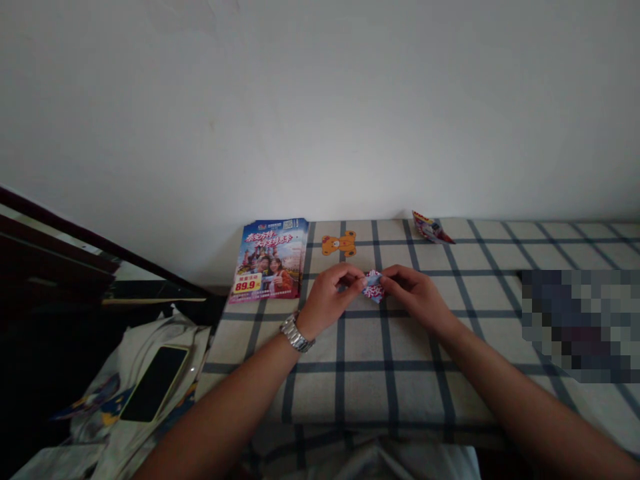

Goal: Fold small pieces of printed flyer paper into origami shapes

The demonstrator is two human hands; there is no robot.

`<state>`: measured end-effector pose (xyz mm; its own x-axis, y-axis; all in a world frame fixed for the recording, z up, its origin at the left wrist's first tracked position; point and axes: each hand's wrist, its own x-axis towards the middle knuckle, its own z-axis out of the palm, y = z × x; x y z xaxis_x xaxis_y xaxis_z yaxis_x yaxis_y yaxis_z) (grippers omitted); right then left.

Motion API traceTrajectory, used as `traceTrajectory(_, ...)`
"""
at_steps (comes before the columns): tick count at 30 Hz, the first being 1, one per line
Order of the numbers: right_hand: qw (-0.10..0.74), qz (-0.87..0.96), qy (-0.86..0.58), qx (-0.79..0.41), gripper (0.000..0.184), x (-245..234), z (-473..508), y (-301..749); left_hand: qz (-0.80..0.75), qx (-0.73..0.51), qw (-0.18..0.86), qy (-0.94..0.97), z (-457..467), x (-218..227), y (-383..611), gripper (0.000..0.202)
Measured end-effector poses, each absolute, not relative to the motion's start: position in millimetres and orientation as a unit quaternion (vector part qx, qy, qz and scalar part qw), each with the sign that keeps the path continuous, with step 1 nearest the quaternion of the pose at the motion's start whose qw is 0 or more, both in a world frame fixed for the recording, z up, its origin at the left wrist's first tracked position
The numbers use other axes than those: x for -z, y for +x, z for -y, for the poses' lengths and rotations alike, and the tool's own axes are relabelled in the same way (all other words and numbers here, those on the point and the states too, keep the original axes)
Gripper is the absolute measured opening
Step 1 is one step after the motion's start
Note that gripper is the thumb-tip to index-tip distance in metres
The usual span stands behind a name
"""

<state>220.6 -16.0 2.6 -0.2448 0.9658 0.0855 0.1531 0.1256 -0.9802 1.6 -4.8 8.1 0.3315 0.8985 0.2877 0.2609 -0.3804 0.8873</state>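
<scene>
A small folded piece of printed paper (373, 285), blue with red and white marks, is held just above the checked tablecloth (360, 347). My left hand (331, 293), with a metal watch on its wrist, pinches the paper's left side. My right hand (415, 291) pinches its right side. Both hands have their fingers closed on the paper, and they meet over the middle of the table.
A colourful flyer (270, 259) lies at the table's back left. An orange bear-shaped cutout (339, 244) sits behind my hands, and a folded paper shape (431, 228) lies by the wall. A dark phone (154, 383) rests on cloth at the lower left. A blurred patch covers the right side.
</scene>
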Motion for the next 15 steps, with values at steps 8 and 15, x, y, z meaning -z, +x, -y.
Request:
traceTrajectory(8, 0.405, 0.637, -0.463, -0.464, 0.029, 0.2, 16.3, 220.9, -0.403, -0.415, 0.358, 0.733, 6.3, -11.1, 2.2, 0.010)
traceTrajectory(15, 0.414, 0.638, -0.458, -0.460, 0.028, 0.9, 17.5, 219.1, -0.398, -0.394, 0.340, 0.756, 7.7, -9.9, 3.7, 0.011)
